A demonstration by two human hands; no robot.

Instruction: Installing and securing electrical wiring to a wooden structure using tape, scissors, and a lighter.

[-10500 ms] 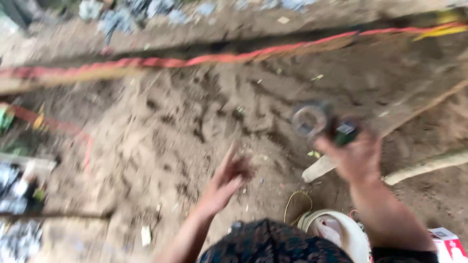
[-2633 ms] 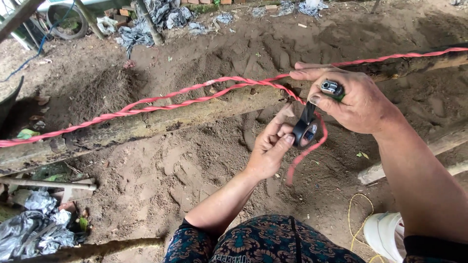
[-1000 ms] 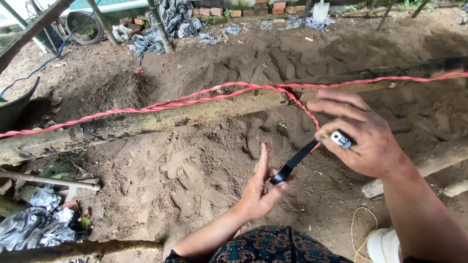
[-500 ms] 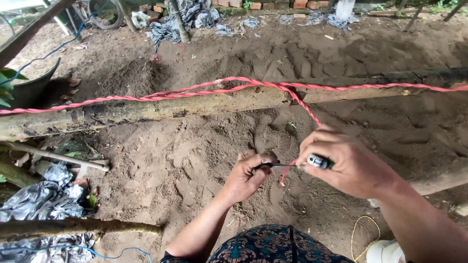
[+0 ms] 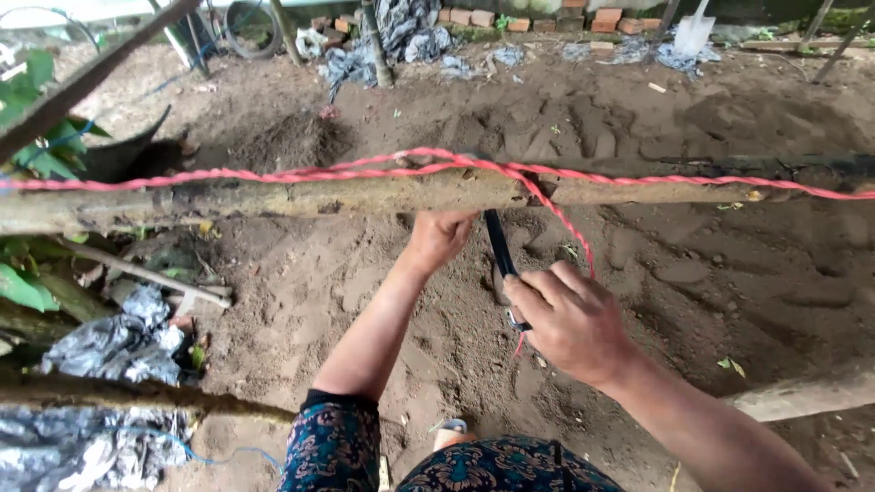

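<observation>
My right hand (image 5: 570, 321) is closed around a small roll of black tape, and a black strip (image 5: 499, 244) runs from it up to the horizontal wooden pole (image 5: 273, 195). My left hand (image 5: 440, 237) reaches to the underside of the pole, fingers curled against the wood beside the strip's upper end. A red twisted rope (image 5: 383, 165) lies along the pole, and one loose strand (image 5: 565, 223) hangs down toward my right hand.
Sandy, footprinted ground lies all around. Crumpled grey plastic sheeting (image 5: 109, 346) and a thin branch (image 5: 146, 273) sit at the left, with green leaves (image 5: 27, 155) beyond. Bricks (image 5: 519, 18) and rags line the far edge. Another pale log (image 5: 802, 392) lies at the right.
My left hand rose from near my right hand up to the pole, drawing the black strip out longer. My right hand kept the roll below.
</observation>
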